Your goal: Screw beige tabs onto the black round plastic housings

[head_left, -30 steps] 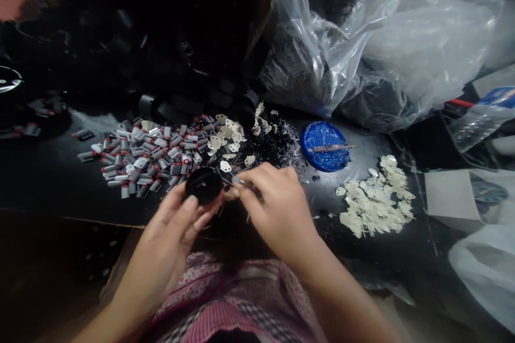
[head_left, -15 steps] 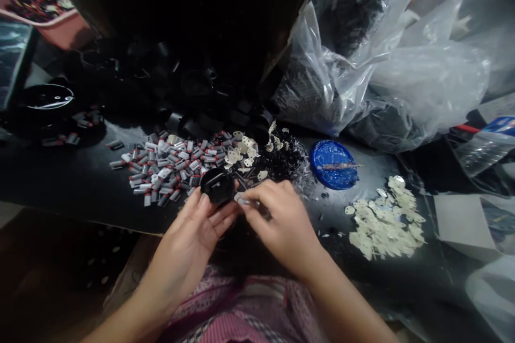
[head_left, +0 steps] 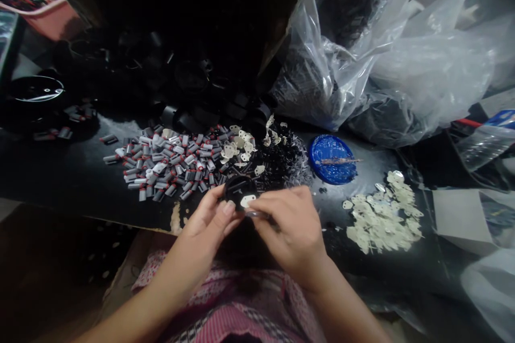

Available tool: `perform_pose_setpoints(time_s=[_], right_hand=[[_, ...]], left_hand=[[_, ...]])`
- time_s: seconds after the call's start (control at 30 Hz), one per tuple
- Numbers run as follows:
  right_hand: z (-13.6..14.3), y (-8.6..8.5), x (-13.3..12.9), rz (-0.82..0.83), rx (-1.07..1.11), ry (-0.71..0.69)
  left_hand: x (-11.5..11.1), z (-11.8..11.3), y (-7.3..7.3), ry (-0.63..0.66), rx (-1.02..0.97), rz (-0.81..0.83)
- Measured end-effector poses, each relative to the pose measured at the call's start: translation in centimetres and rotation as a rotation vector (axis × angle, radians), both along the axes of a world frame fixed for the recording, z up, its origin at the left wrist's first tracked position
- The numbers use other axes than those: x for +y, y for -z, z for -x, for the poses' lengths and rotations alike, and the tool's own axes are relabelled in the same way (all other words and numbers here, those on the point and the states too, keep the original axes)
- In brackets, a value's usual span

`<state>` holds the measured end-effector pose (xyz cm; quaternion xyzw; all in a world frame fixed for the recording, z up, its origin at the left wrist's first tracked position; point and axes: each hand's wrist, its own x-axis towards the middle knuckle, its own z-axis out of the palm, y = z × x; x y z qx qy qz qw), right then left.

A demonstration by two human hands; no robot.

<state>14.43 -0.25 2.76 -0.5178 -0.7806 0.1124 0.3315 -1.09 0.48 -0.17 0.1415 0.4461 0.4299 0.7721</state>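
My left hand (head_left: 213, 228) is closed around a small round black plastic housing (head_left: 234, 186), its open side tilted up. Between the fingertips of my right hand (head_left: 289, 225) is a small pale flat plate (head_left: 247, 201), right at the housing's edge. Something shiny and greyish shows under those fingers, too small to name. Just beyond the hands lie loose pale plates (head_left: 241, 146) and tiny dark springs. A heap of grey cylindrical parts with red ends (head_left: 164, 158) spreads to the left of them.
A blue lid (head_left: 333, 159) with glossy paste and a thin stick lies right of the hands. Further right is a pile of pale plates (head_left: 384, 220). Plastic bags (head_left: 333, 75) and a dark box stand behind, a pink tub (head_left: 56, 19) at far left.
Both hands have shifted slightly right and down with the housing. The pale plate now shows clearly in the right fingertips, close against the housing. The whole view has moved a little.
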Motion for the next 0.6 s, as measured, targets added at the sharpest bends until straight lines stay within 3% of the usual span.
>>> perform_pose_setpoints(time_s=[0.17,0.33,0.6], right_hand=[[0.1,0.1,0.0,-0.031,-0.013,0.021],[0.0,0.1,0.0,-0.012,-0.036,0.014],[0.9,0.4,-1.3,0.03,-0.029,0.056]], left_hand=[[-0.3,0.1,0.0,0.114,0.012,-0.096],[-0.3,0.1,-0.1,0.146,-0.021,-0.166],[-0.1,-0.6,0.4,0.006,-0.005,-0.045]])
